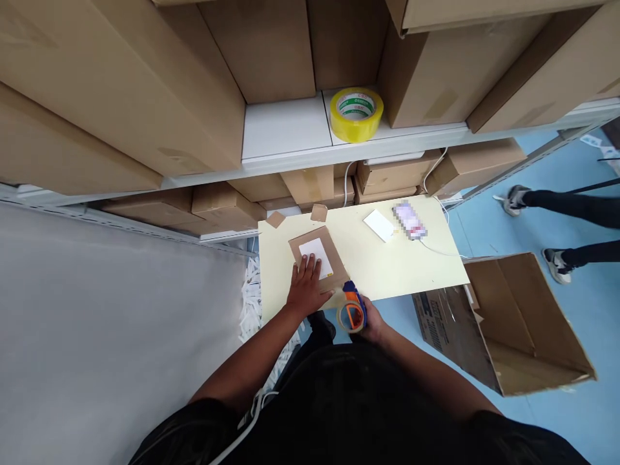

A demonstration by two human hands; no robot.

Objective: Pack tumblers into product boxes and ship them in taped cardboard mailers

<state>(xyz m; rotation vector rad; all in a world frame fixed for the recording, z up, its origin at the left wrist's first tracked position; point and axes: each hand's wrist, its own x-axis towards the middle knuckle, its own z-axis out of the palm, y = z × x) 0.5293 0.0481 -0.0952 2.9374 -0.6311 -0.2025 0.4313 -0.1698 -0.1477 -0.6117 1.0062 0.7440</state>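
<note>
A flat brown cardboard piece (335, 250) lies on the pale table (402, 271), with a white label (314, 247) on top of it. My left hand (306, 287) rests flat over the label and the cardboard, fingers spread. In my right hand (374, 321) is a blue and orange tape dispenser (352, 298) carrying a roll of clear tape. The dispenser's head touches or nearly touches the lower right corner of the cardboard; I cannot tell which.
Shelves with cardboard boxes (271, 45) and a yellow tape roll (357, 123) rise behind. On the table are a white box (378, 225), a phone (409, 219) and small cardboard squares (318, 212). An open carton (527, 316) stands right; a person's legs (571, 200) are beyond.
</note>
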